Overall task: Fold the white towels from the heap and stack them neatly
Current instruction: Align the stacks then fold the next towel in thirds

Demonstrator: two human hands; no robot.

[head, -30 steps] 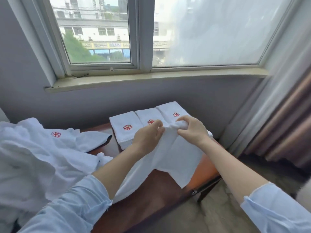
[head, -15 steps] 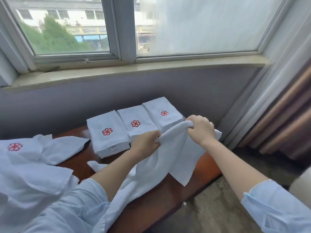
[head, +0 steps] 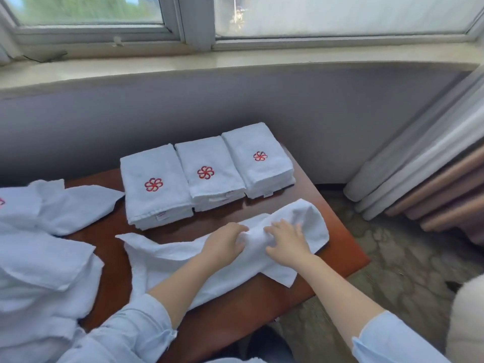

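A loose white towel [head: 170,260] lies crumpled across the brown table [head: 343,247], in front of three stacks of folded towels. My left hand [head: 225,243] grips a bunched fold near the towel's middle, fingers curled into the cloth. Just to the right, my right hand [head: 288,243] rests on the towel's raised right part with fingers spread. The left stack [head: 157,189], middle stack [head: 212,176] and right stack [head: 259,158] each show a red flower logo on top. The heap of unfolded towels [head: 39,258] covers the table's left end.
A grey wall and a window sill [head: 235,64] run behind the table. Curtains [head: 432,174] hang at the right. Patterned floor [head: 392,271] lies past the table's right edge. A white rounded object [head: 468,323] sits at the lower right.
The towel, held up in front of the stacks by both hands before, now lies on the table. Both hands have come down and closer together, and the right hand's fingers have spread.
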